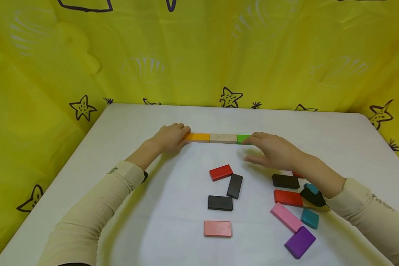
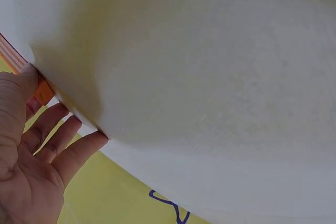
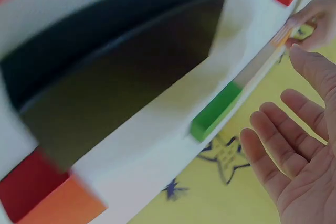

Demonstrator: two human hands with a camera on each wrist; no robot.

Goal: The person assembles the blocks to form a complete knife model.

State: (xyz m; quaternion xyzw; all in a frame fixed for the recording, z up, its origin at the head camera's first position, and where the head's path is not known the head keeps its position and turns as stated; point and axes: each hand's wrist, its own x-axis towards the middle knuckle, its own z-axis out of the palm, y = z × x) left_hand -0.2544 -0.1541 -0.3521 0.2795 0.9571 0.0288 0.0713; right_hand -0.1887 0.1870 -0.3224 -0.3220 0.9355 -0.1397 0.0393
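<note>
An orange block (image 1: 199,137), a pale wood-coloured block (image 1: 223,138) and a green block (image 1: 243,139) lie end to end in a row toward the far side of the white table. My left hand (image 1: 171,137) pinches the orange block's left end between thumb and index finger, the other fingers spread against the tabletop. At the row's right end is my right hand (image 1: 274,150), fingers extended and thumb apart. In the right wrist view a gap shows between this hand (image 3: 310,156) and the green block (image 3: 218,109); nothing is in it.
Nearer the front lie a red block (image 1: 221,172), two dark blocks (image 1: 235,186) (image 1: 220,203) and a light pink block (image 1: 217,228). Beneath the right forearm is a cluster of several blocks, including a purple one (image 1: 300,242). A yellow patterned cloth (image 1: 193,55) hangs behind the table.
</note>
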